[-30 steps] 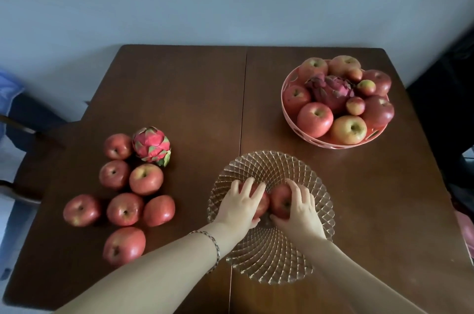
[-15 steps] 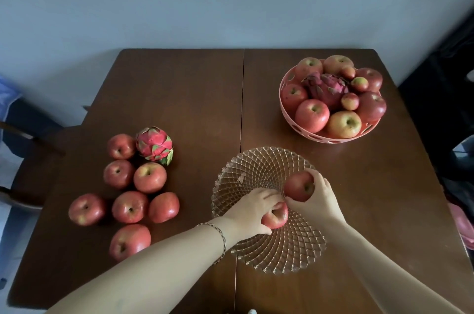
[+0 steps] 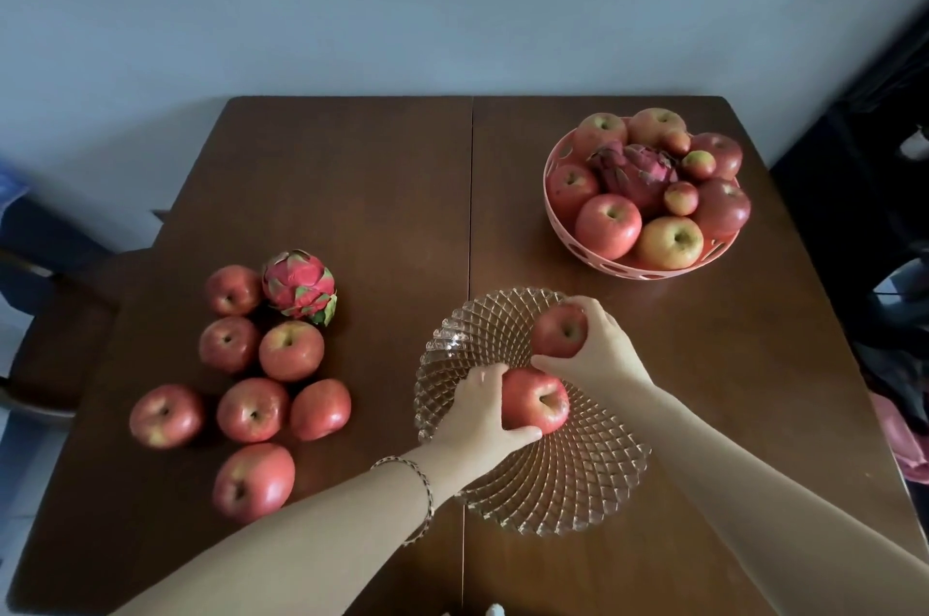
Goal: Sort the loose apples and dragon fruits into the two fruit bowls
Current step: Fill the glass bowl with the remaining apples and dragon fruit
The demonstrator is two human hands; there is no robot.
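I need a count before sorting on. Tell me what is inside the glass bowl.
Two apples: the left hand grips one, the right hand grips another near the glass bowl rim. Whether they rest on the glass is hidden.

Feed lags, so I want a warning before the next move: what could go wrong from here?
1. The right hand holds its apple at the glass bowl's far rim; released there, it may roll out.
2. The apple in the left hand could knock it.
3. The pink bowl looks full, so extra fruit may tumble.
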